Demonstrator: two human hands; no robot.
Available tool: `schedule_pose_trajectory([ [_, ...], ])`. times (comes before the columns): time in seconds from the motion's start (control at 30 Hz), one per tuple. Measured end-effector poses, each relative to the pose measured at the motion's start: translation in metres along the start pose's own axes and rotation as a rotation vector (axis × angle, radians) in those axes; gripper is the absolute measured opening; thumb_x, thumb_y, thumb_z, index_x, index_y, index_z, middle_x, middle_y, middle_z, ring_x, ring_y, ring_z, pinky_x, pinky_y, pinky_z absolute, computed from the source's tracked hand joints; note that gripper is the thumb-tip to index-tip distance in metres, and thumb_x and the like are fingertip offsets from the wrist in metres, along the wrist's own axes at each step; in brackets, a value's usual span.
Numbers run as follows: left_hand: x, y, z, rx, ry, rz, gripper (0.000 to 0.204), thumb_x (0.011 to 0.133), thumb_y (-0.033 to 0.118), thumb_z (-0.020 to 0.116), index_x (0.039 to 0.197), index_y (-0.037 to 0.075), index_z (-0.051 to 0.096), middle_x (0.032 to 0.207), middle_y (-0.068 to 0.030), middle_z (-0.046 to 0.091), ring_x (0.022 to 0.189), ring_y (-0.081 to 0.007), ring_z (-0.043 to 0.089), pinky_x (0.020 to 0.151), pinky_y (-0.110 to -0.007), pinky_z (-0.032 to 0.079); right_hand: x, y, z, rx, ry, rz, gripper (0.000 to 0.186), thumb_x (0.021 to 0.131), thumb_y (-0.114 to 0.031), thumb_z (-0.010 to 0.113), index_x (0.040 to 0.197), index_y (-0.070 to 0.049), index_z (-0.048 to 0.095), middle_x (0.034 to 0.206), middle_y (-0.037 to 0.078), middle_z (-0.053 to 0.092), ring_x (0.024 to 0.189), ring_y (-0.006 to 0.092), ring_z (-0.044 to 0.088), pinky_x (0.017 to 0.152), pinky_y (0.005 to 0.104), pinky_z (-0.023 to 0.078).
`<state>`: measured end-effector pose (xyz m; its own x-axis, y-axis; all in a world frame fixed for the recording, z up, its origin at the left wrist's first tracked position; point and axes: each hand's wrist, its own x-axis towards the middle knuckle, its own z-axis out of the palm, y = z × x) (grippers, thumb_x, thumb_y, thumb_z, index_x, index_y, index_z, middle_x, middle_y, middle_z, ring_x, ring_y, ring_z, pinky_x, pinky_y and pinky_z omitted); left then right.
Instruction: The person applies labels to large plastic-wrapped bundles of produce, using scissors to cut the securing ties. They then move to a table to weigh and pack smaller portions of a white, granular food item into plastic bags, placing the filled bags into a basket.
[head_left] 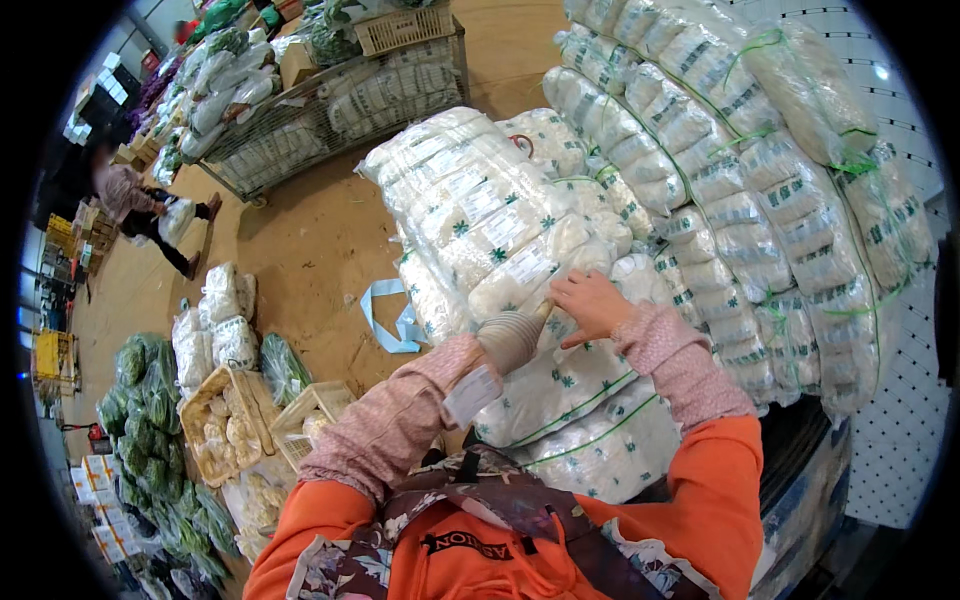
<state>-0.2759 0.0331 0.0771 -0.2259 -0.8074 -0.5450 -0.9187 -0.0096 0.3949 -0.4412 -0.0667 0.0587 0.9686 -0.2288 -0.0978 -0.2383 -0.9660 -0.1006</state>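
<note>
Fingers [566, 287] over lumpy plastic-wrapped bundle [485, 215]

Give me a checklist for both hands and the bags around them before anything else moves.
1. Right hand free of a grip: ok, thumb spread apart from the fingers, over the bagged white packs.
2. Left hand free: cannot tell, grey ribbed material hides its fingers.
3. Bagged packs supported: ok, lower bags lie beneath.
4. Green tie at upper right tight: cannot tell.
5. Co-worker away from the hands: ok, off to the left.
</note>
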Motion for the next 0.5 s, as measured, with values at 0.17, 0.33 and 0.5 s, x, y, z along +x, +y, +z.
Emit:
schedule_pose_trajectory([
  [0.17,0.061,-0.027,0.044,-0.062,0.121,0.003,0.059,0.075,0.014,0.060,0.126,0.003,0.033,0.088,-0.0206,0.062,0.080,-0.0341,0.063,0.065,-0.042,0.050,0.006,0.043,-0.020,-0.244,-0.258,0.112,0.070,0.056,-0.056,0.073,0.106,-0.010,0.056,0.106,0.004,0.051,0.099,0.0223,0.049,0.081,0.0398,0.036],
  [0.33,0.003,0.000,0.053,-0.087,-0.100,-0.184,0.043,0.080,0.024,0.057,0.113,0.000,0.044,0.088,-0.0209,0.059,0.077,-0.0306,0.062,0.064,-0.041,0.048,-0.031,0.081,-0.003,-0.093,-0.059,0.030,0.071,0.055,-0.056,0.074,0.105,-0.009,0.056,0.112,0.004,0.050,0.101,0.0242,0.048,0.084,0.0411,0.035],
  [0.5,0.018,-0.004,0.084,-0.036,0.037,0.006,0.052,0.079,0.021,0.060,0.117,-0.004,0.036,0.069,-0.0196,0.059,0.066,-0.0351,0.061,0.057,-0.044,0.047,-0.043,0.097,0.019,0.584,0.229,0.130,0.052,0.062,-0.040,0.075,0.100,-0.007,0.060,0.115,0.006,0.054,0.105,0.0256,0.050,0.085,0.0402,0.040],
])
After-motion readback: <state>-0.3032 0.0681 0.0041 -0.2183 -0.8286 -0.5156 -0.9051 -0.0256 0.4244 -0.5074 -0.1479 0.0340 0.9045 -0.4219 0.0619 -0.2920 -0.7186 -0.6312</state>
